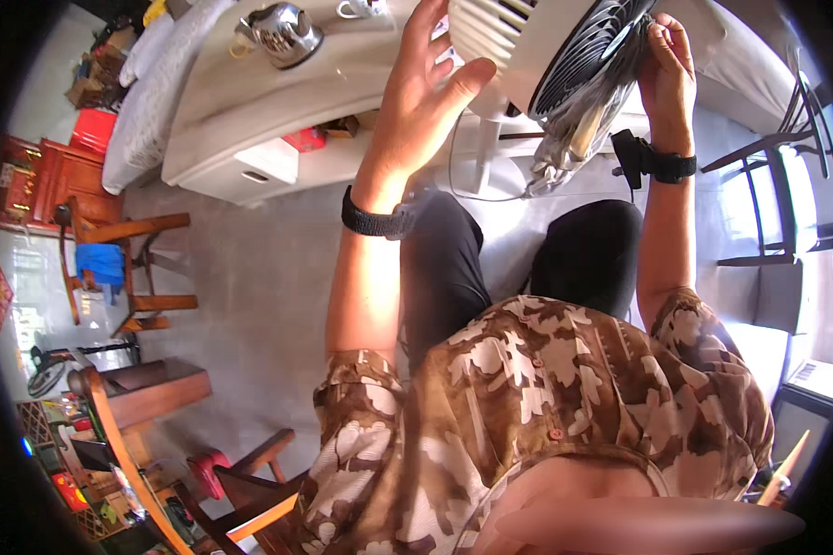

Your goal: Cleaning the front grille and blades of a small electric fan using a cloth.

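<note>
An electric fan (538, 55) with a white ribbed housing and a dark front grille (586, 52) is before me at the top of the view. My left hand (427, 90) has its fingers spread at the housing's left side. Its thumb overlaps the white ribs; whether it presses on them is unclear. At the grille's right edge, the fingers of my right hand (668, 59) pinch a crumpled clear plastic bag (562, 149). The bag hangs down along the grille's lower side. A thin cable (452, 163) loops beneath the fan, beside a white upright post (484, 156).
A pale table (278, 104) beyond my knees carries a shiny metal kettle (284, 35) and a white cup (361, 8). Its drawer (257, 173) juts out. A dark metal chair (770, 149) stands right; wooden chairs (146, 277) stand left. Grey floor (264, 277) lies between.
</note>
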Demonstrator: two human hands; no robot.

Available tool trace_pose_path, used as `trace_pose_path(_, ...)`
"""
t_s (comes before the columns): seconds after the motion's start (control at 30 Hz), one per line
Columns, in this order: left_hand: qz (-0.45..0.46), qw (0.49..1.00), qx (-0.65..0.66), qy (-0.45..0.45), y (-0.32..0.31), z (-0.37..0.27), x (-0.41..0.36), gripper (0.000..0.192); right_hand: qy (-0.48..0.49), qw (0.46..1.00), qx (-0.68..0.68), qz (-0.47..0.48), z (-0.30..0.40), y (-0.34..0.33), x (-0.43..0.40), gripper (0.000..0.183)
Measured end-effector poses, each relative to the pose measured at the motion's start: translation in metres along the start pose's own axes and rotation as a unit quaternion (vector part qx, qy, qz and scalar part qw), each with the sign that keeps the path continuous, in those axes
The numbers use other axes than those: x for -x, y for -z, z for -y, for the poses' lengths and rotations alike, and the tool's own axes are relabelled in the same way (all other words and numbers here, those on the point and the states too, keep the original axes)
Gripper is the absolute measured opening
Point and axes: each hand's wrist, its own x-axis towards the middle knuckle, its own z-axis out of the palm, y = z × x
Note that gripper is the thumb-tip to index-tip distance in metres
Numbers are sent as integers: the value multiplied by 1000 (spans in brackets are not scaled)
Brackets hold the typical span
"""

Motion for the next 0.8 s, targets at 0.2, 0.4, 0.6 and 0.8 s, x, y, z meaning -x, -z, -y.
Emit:
trace_pose_path(0.2, -2, 996, -61, -59, -15, 6, 13, 109, -5, 999, 11, -46, 0, 16, -2, 15)
trace_pose_path(0.4, -49, 936, -250, -241, -37, 6, -9, 121, -22, 999, 26, -30, -3, 23, -3, 13)
trace_pose_path(0.6, -82, 910, -332, -235, -51, -13, -37, 109, -34, 999, 32, -26, -6, 38, -17, 12)
trace_pose_path(0.8, -98, 932, -285, -203, -61, -13, -45, 94, -54, 993, 70, -73, 0, 37, -19, 10)
